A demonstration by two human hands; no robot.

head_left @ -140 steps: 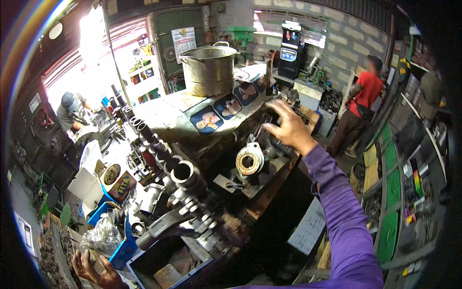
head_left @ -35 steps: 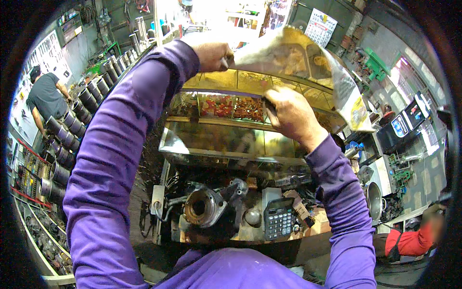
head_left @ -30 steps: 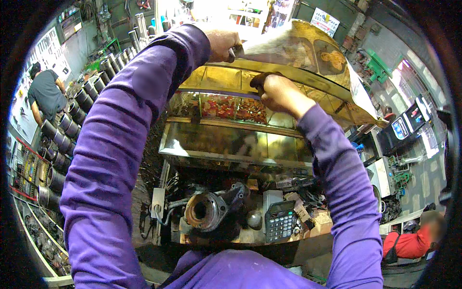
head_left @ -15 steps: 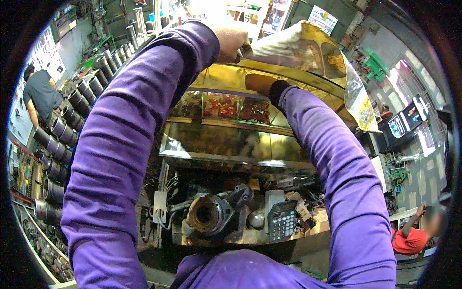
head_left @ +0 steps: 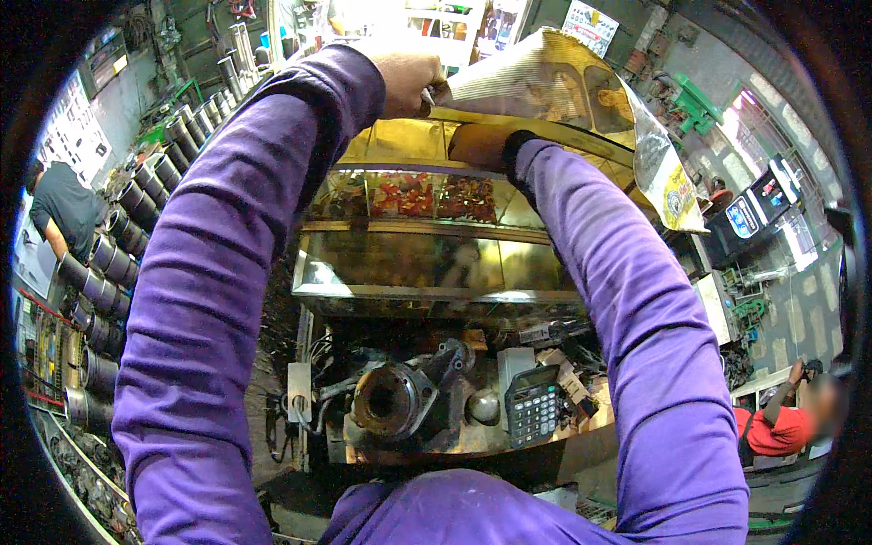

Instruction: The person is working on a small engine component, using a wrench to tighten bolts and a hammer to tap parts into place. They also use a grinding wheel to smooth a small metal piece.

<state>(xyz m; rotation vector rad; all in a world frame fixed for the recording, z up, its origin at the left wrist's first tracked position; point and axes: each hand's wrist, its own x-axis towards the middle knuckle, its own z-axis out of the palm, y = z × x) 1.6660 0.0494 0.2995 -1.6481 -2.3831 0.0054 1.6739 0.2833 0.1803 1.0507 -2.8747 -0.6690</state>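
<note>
Both my arms, in purple sleeves, reach up to the top of a glass display cabinet. My left hand grips the edge of a large clear plastic bag lying on the cabinet top. My right hand is pushed in under the bag, between it and the cabinet top; only the wrist and back of the hand show, the fingers are hidden. Small red and brown parts sit on the cabinet's upper shelf.
Below the cabinet, a bench holds a rusty metal housing, a calculator and small parts. Rows of metal cylinders line the left. One person bends at far left, another in red stands at lower right.
My right hand has slid from the cabinet's front edge up under the bag, so its fingers are now hidden. My left hand kept its hold on the bag's edge.
</note>
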